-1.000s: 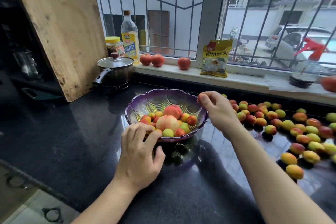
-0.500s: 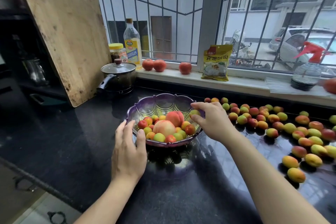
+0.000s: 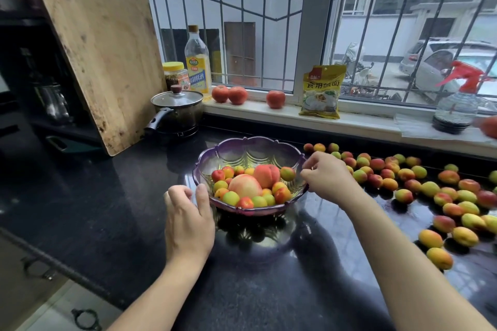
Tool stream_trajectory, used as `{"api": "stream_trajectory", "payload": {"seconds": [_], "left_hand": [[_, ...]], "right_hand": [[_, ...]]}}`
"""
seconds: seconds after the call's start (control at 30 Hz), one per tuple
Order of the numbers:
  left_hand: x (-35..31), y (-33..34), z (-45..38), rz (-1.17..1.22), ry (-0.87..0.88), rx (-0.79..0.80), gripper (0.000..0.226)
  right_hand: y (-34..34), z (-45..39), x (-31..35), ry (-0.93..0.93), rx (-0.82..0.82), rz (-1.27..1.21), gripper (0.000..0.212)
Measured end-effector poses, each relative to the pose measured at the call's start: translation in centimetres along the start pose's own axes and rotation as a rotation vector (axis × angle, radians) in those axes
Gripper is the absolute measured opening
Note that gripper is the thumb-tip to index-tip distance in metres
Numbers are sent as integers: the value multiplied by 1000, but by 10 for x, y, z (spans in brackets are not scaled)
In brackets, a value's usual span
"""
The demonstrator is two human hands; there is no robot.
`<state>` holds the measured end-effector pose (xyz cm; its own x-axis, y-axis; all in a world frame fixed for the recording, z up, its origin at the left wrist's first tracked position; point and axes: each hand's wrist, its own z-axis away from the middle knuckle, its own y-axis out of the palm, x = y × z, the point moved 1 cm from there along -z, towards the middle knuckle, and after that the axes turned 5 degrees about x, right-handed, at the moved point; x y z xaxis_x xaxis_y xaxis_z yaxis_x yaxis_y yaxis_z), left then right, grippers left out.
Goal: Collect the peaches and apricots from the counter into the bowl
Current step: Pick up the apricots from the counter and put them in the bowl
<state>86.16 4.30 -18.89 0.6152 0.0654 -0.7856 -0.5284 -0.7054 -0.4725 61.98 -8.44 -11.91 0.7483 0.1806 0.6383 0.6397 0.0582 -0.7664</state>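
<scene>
i see the purple glass bowl (image 3: 251, 154) at the middle of the dark table (image 3: 107, 209), holding two big peaches (image 3: 266, 175) surrounded by a heap of small apricots (image 3: 231, 197) in red, orange and green. one more apricot (image 3: 287, 173) sits at the bowl's 3 o'clock edge, just off the right fingertips and apart from them; whether it rests on the pile or is in the air i cannot tell.

my right hand (image 3: 326, 176) hovers at the bowl's 3 o'clock rim with fingers loosely curled, and it has hold of nothing. my left hand (image 3: 188, 219) is at the bowl's 8 o'clock, fingers bent and thumb up against the rim; it looks to be touching the bowl's outer wall, but i cannot tell whether it truly grips it.

the loose apricots on the table (image 3: 430, 188) spread from 3 o'clock of the bowl out to the right edge, many of them touching one another.

at 11 o'clock of the bowl stands a lidded pot (image 3: 177, 110), with a wooden cutting board (image 3: 105, 56) leaning behind it. on the windowsill (image 3: 269, 113) at 12 o'clock are a yellow-capped jar (image 3: 176, 75), an oil bottle (image 3: 197, 62), three tomatoes (image 3: 275, 99), a yellow packet (image 3: 321, 91) and, far at 2 o'clock, a spray bottle (image 3: 457, 105).
</scene>
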Motion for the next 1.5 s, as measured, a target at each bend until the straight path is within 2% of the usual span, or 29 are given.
{"api": "stream_trajectory", "payload": {"seconds": [0.07,0.13,0.23,0.27,0.3,0.37,0.4,0.43,0.5,0.6,0.67,0.8,0.93,1.03,1.13,1.2,1.27,1.33,1.43,1.5], "left_hand": [[2,0,1,-3,18,39,52],[2,0,3,10,53,70,57],[2,1,5,66,62,83,86],[1,1,6,51,68,93,92],[0,1,6,25,77,106,92],[-2,1,7,-33,96,146,90],[-4,2,8,-60,107,171,91],[-4,2,8,-86,118,189,92],[-6,3,8,-129,129,200,93],[-7,2,7,-148,129,201,92],[-7,2,7,-152,129,203,91],[-7,3,6,-158,126,205,90],[-7,2,7,-155,125,201,89],[-8,3,7,-155,124,208,90],[-7,2,7,-162,121,211,91],[-8,1,7,-156,121,210,90],[-8,2,7,-154,122,209,90],[-8,2,7,-156,120,211,91],[-9,1,8,-158,117,210,91],[-9,1,8,-154,117,208,90]], "right_hand": [[-11,6,10,26,120,190,10],[-22,15,14,20,340,189,10],[-45,28,12,-98,819,-238,18],[-52,28,9,-148,840,-381,20],[-56,23,4,-154,737,-516,21],[-58,2,-18,1,271,-655,22],[-54,-10,-32,76,29,-532,26],[-47,-18,-46,137,-119,-266,34],[-26,-24,-70,191,-104,179,57],[3,-27,-87,231,-18,321,72],[11,-29,-89,237,-97,373,67],[11,-25,-93,165,-342,363,42],[11,-24,-96,170,-260,424,32],[10,-24,-94,111,-303,383,18],[-5,-23,-77,27,-363,84,20],[-20,-20,-53,-76,-289,-167,19],[-31,-13,-25,-187,-140,-273,20],[-31,-6,-5,-244,44,-118,21],[-18,1,6,-259,193,378,26],[-16,4,8,-262,234,397,28]]}}
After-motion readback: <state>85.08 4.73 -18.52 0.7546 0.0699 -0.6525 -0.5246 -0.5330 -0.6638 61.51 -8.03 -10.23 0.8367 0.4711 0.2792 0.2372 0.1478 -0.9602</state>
